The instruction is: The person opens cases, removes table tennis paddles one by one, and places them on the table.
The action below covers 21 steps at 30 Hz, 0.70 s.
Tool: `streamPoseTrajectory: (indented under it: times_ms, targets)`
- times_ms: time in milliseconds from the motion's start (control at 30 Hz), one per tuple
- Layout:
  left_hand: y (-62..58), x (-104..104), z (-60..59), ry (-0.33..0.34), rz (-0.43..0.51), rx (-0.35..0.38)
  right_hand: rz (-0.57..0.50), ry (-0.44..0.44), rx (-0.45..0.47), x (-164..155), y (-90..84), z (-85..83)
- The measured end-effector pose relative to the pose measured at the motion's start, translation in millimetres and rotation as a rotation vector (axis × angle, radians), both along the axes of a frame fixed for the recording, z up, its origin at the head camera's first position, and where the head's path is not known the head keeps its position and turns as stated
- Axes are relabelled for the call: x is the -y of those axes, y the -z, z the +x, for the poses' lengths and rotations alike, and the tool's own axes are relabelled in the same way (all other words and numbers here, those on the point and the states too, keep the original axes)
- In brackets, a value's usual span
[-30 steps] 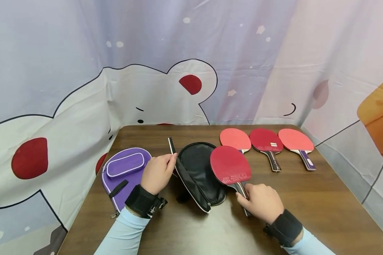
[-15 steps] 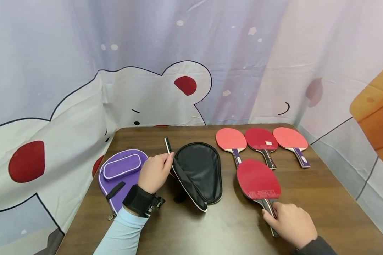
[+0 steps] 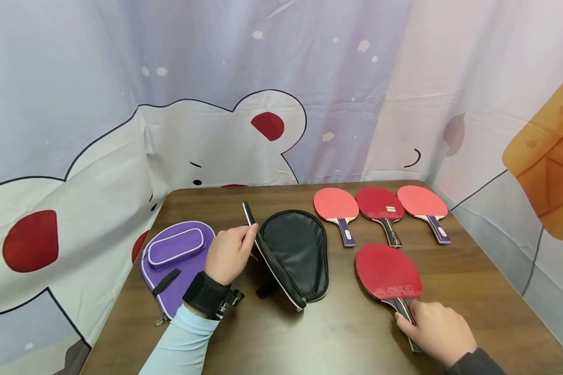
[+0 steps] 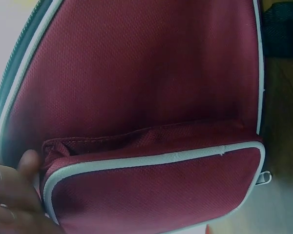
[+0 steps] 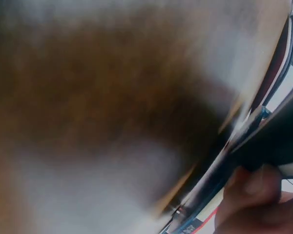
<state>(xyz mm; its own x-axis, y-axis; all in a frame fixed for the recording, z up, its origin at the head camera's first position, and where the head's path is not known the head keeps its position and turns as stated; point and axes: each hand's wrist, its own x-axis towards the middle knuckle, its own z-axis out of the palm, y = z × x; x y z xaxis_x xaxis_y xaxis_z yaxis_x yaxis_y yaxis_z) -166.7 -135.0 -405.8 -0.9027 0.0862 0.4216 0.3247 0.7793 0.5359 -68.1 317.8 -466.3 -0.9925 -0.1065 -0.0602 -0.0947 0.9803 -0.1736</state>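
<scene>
A black racket case (image 3: 296, 252) lies unzipped at the middle of the brown table (image 3: 338, 333). My left hand (image 3: 229, 254) pinches its raised lid edge (image 3: 249, 214) and holds it upright. The left wrist view shows that lid's maroon outside with a white-piped pocket (image 4: 151, 170) and my fingertips (image 4: 12, 187). My right hand (image 3: 435, 329) grips the handle of a dark red paddle (image 3: 388, 271) lying flat to the right of the case. The right wrist view is blurred, showing only the handle edge (image 5: 219, 170) and fingers (image 5: 254, 195).
A purple zipped case (image 3: 174, 260) lies left of my left hand. Three paddles sit in a row at the back right: light red (image 3: 335, 204), dark red (image 3: 379, 204), light red (image 3: 421, 202). A printed curtain (image 3: 225, 104) hangs round the table.
My right hand has drawn the dark red paddle away from over the black case, moving it right and toward me onto the table. The left hand keeps the lid up.
</scene>
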Motion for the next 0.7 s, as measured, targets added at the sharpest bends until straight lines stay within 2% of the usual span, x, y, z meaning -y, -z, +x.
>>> streamPoseTrajectory:
  times_ms: [233, 500, 600, 700]
  targets:
    - [-1.1, 0.4, 0.2, 0.004, 0.006, -0.003, 0.008, -0.006, 0.045, 1.4, 1.1, -9.3]
    - [-3.0, 0.2, 0.8, 0.019, 0.017, -0.008, 0.007, -0.025, 0.089, -0.5, 2.2, -12.1]
    - [-3.1, 0.2, 1.4, 0.026, 0.008, -0.013, 0.065, -0.071, 0.037, 3.2, 0.0, -11.6]
    - [-2.5, -0.2, 2.1, 0.025, -0.007, -0.025, 0.142, -0.150, -0.121, 17.0, -10.9, -13.8]
